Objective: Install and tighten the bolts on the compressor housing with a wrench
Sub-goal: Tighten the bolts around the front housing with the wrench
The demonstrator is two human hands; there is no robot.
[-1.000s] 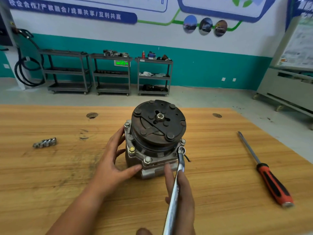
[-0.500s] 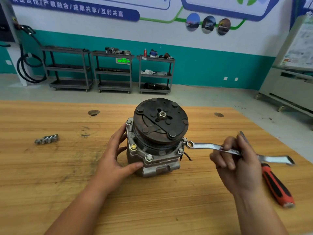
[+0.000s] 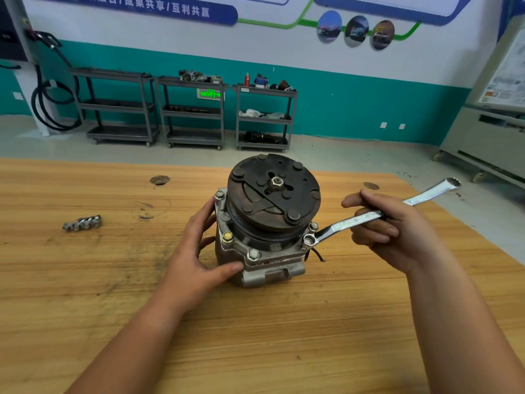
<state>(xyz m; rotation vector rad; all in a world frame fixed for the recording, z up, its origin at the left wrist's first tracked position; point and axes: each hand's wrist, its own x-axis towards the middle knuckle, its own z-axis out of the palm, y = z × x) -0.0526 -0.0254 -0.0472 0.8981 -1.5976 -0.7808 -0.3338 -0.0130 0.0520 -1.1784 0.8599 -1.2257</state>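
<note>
1. Left hand (image 3: 196,263) is nearest: fingers spread and pressing the left flank of the compressor housing (image 3: 270,270), thumb on its front lip; it braces the body and is not wrapped round it
2. Housing stands upright mid-table (image 3: 284,336), pulley face (image 3: 274,191) up. Cast metal, judged heavy and rigid; the base looks narrow, so wrench torque could spin or tip it. Best braced low on the body
3. Flange bolts: front bolt (image 3: 253,254) and brass-toned bolt (image 3: 227,236) are seated; tightness cannot be told
4. Wrench (image 3: 341,224): ring end sits on the right-front bolt (image 3: 308,240), shaft angled up to the right. Polished steel, stiff, probably slick; a grip further out gives more leverage
5. Right hand (image 3: 389,231) curls round the mid-shaft, index finger extended
6. Loose metal pieces (image 3: 82,222) lie well apart at left; shelf carts (image 3: 193,112) stand along the far wall
</note>
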